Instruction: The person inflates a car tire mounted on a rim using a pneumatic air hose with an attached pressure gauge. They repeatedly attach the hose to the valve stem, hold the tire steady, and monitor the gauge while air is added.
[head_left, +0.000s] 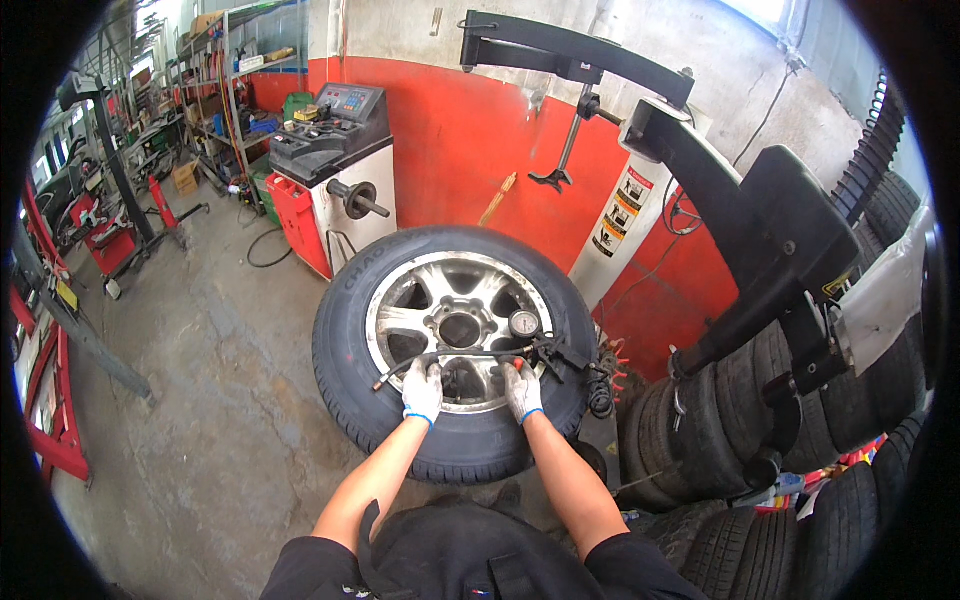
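Before me a car tyre (457, 457) lies flat on its silver alloy wheel rim (437, 279), side face up. A tyre inflator with a round pressure gauge (524, 324) rests on the right of the rim, its black hose (457, 352) crossing the spokes to a metal end at the left. My left hand (423, 391), in a white work glove, is at the lower left of the rim, its fingertips near the hose. My right hand (522, 388), gloved too, is at the lower right with a small red-orange thing (517, 363) at its fingertips; its exact grip is unclear.
A wheel balancer (352, 202) stands beyond the tyre, at the left. The black arm of a tyre changer (739, 217) reaches over from the right. Stacked tyres (682, 435) crowd the right side. A coiled air hose (601, 394) hangs beside the tyre. Metal shelves (229, 97) stand far left.
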